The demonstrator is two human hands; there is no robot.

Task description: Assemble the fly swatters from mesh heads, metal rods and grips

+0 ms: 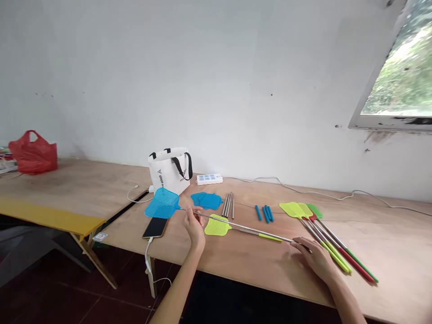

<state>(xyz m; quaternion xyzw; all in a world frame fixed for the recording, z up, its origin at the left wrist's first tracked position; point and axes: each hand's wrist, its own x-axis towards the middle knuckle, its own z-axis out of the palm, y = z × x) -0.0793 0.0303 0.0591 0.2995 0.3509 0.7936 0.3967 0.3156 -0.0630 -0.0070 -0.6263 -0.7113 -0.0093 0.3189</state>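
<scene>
My left hand (195,226) pinches the thin metal rod of a blue fly swatter (162,203) near its head, which hangs over a phone (155,227). My right hand (312,256) is closed round the far end of the same rod (256,229) by the table's front edge. A yellow-green swatter (218,225) lies flat just under the rod. Loose blue swatter heads (206,200), bare metal rods (228,204) and several blue handle grips (265,213) lie behind it.
Finished swatters in yellow, red and green (324,234) lie to the right on the wooden table (236,261). A white tote bag (171,170), a power strip (209,179), a charging cable (148,261) and a red plastic bag (33,153) are at the back and left.
</scene>
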